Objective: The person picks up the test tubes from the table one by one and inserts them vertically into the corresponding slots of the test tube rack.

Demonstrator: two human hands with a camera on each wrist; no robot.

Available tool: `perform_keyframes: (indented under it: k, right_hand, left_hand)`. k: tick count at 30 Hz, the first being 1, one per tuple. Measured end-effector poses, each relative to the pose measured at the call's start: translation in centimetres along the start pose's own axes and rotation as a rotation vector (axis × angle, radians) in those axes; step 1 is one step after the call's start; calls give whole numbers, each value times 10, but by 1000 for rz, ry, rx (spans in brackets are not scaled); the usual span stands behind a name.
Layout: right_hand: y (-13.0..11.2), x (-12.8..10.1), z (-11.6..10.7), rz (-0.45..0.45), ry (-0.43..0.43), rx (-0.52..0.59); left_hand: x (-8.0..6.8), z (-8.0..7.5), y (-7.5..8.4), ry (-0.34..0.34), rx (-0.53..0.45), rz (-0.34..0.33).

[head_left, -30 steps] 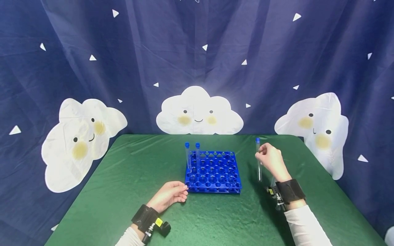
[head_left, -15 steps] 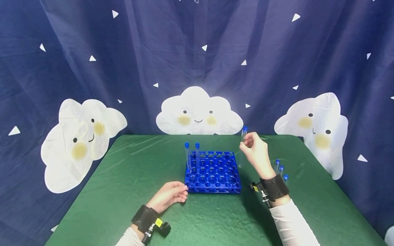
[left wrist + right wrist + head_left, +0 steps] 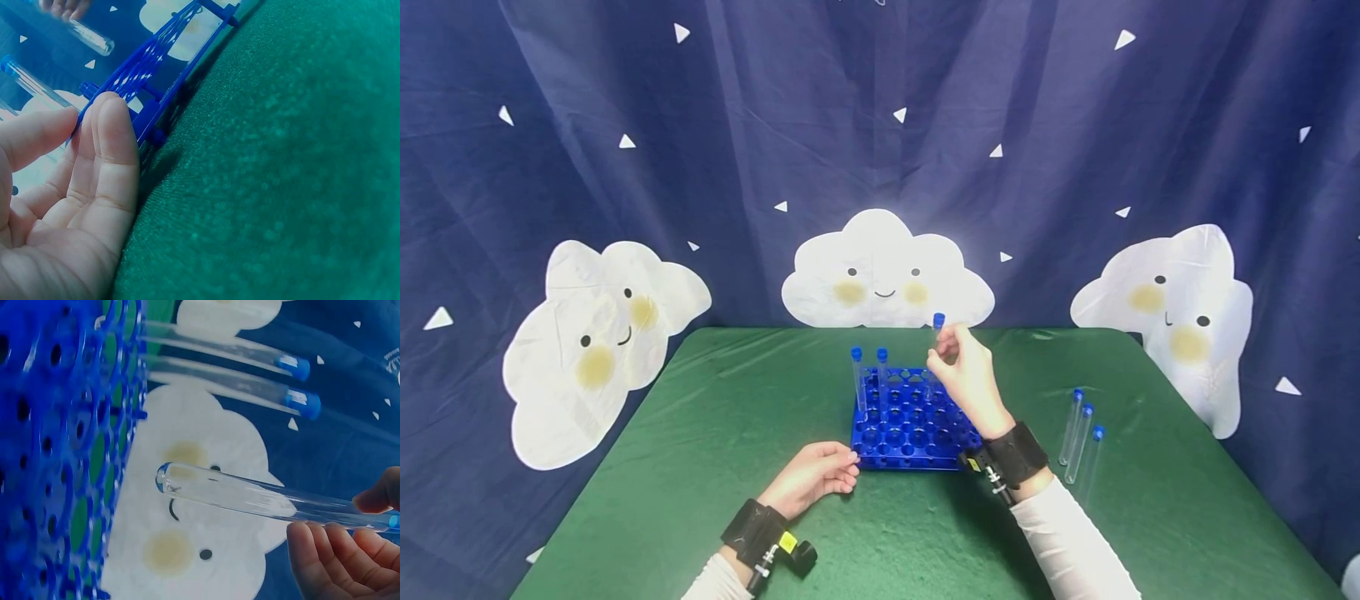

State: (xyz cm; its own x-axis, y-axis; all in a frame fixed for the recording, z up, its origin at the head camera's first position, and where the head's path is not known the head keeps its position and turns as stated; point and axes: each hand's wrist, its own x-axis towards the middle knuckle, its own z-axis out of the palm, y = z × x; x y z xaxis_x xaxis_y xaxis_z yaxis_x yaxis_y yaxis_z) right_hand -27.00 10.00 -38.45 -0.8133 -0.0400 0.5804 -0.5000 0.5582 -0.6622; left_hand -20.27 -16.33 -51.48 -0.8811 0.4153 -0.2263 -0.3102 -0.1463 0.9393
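Observation:
A blue test tube rack (image 3: pixel 917 437) stands on the green table. At its near left corner my left hand (image 3: pixel 817 477) pinches the edge between thumb and fingers, as the left wrist view shows up close. My right hand (image 3: pixel 972 377) is over the rack's back right part and pinches a clear blue-capped test tube (image 3: pixel 250 497) near its cap. In the right wrist view the tube's rounded bottom is apart from the holes. Two other capped tubes, one at the left corner (image 3: pixel 859 385) and one beside it (image 3: pixel 883 387), stand upright in the rack.
Several capped tubes (image 3: pixel 1078 442) lie on the table (image 3: pixel 700 433) to the right, near my right forearm. Behind the table hangs a dark blue curtain (image 3: pixel 880 150) with clouds and white triangles.
My right hand has carried its tube leftward from the table's right side to above the rack, uncovering the lying tubes. My left hand has stayed at the rack's corner.

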Motion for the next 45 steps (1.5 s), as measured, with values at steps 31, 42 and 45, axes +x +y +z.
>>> perform_keyframes:
  k: [31, 42, 45]
  right_hand:
    - [7, -20, 37, 49, -208, -30]
    - [11, -22, 39, 61, -250, -38]
    - [10, -22, 39, 66, -260, -35]
  left_hand:
    - [0, 2, 2, 12, 1, -10]
    - [0, 2, 2, 11, -7, -11]
    - [0, 2, 2, 9, -12, -11]
